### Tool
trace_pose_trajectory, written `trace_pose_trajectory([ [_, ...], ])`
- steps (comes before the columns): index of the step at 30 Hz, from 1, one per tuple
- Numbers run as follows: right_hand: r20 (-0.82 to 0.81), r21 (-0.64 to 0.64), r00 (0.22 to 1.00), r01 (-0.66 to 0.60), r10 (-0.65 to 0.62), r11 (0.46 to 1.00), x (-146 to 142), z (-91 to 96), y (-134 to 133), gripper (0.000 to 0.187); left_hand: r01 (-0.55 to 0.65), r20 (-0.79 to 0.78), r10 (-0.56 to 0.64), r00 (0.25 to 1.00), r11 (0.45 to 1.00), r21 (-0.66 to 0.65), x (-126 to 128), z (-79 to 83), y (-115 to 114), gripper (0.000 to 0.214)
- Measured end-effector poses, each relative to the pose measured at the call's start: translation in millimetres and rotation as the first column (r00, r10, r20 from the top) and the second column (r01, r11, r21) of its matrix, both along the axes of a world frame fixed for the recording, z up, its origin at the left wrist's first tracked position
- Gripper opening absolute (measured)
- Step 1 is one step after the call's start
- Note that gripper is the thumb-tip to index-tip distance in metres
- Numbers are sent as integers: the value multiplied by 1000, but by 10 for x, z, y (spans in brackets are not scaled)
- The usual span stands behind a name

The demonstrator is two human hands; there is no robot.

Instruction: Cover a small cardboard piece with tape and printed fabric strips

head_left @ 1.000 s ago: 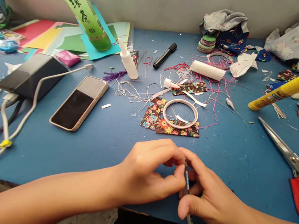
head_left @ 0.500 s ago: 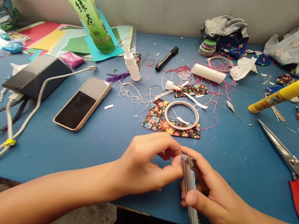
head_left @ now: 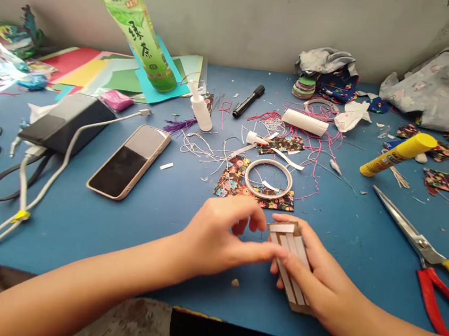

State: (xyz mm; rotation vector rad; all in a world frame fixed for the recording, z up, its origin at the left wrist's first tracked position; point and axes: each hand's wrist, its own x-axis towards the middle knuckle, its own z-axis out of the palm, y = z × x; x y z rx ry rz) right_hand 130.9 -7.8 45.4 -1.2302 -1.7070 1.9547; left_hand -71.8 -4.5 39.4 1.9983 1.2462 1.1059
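A flat rectangular cardboard piece [head_left: 296, 282] with white tape strips along its face stands tilted above the table's front edge. My right hand [head_left: 326, 285] grips it from the right, thumb across the face and fingers behind. My left hand [head_left: 223, 237] is just to its left, its thumb stretched out to the strips near my right thumb and its fingers bent and apart from that thumb. Beyond my hands, a roll of tape [head_left: 247, 177] rests on dark floral fabric pieces [head_left: 229, 176].
Red and yellow-handled scissors [head_left: 421, 243] and a yellow glue stick [head_left: 398, 154] are at the right. To the left are a phone [head_left: 128, 163], a white cable [head_left: 72, 141] and a green tea bottle [head_left: 142, 36]. Threads, a marker [head_left: 248, 101] and a white squeeze bottle [head_left: 200, 109] lie or stand further back.
The cardboard piece has turned from edge-on so its striped face shows. My left thumb and fingers have spread from a pinch at its top edge. The camera view has shifted slightly.
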Motion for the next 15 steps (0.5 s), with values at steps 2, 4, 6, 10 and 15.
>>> trace_pose_trajectory([
  [2,67,124,994,-95,87,988,-7,-10,-21,41,19,-47,-18,999,999,34,74,-12,-67,31],
  [4,106,190,986,-146,127,971,-15,-24,-31,42,4,-83,-1,997,999,36,105,-20,-92,25],
  [6,117,180,986,-139,120,974,-16,-31,-28,42,-9,-94,11,996,1000,25,87,-17,-75,22],
  [10,7,50,1000,0,-1,999,-1,-12,8,35,-165,-130,169,977,985,44,-107,10,95,25],
  [15,-80,-127,986,135,-146,983,8,3,110,39,-360,-158,347,924,931,-57,-395,70,321,23],
])
